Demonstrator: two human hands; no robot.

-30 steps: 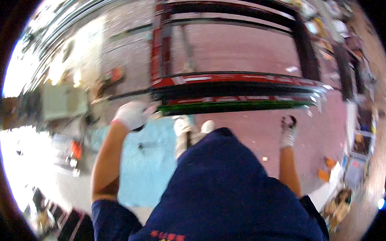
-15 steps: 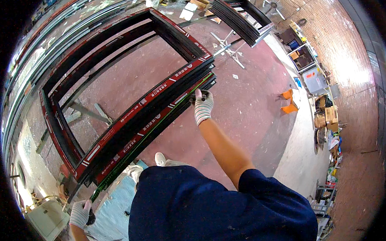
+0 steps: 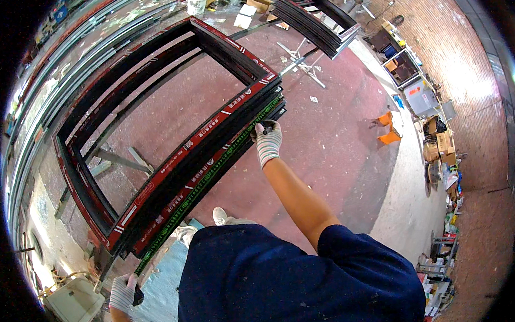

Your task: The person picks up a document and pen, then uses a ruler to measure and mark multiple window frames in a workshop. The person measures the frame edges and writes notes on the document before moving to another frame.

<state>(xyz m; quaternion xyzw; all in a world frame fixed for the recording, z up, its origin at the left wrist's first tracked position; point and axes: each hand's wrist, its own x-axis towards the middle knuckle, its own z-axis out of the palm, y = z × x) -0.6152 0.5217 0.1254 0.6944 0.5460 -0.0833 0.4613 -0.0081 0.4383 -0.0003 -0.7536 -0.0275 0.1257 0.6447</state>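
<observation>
A stack of dark window frames (image 3: 232, 99) with red printed film lies before me on supports. Along its near side, a green tape measure blade (image 3: 215, 172) with black markings is stretched. At the lower left end, my left hand (image 3: 123, 292), in a striped white glove, is closed around the dark tape case (image 3: 138, 296). My right hand (image 3: 267, 142), gloved alike, is closed by the near right corner of the stack, fingers touching its edge. Something small and black shows between thumb and fingers there; I cannot make out its kind.
A second, smaller stack of dark frames (image 3: 309, 28) rests on a stand (image 3: 305, 68) at the far right. Long metal profiles (image 3: 26, 112) lie along the left. An orange stool (image 3: 388, 128), boxes (image 3: 438, 146) and a pale basin (image 3: 75, 306) stand around.
My left hand has moved slightly right and up, closer to the stack. The tape blade has turned its marked green face toward me. My right hand stays near the same corner.
</observation>
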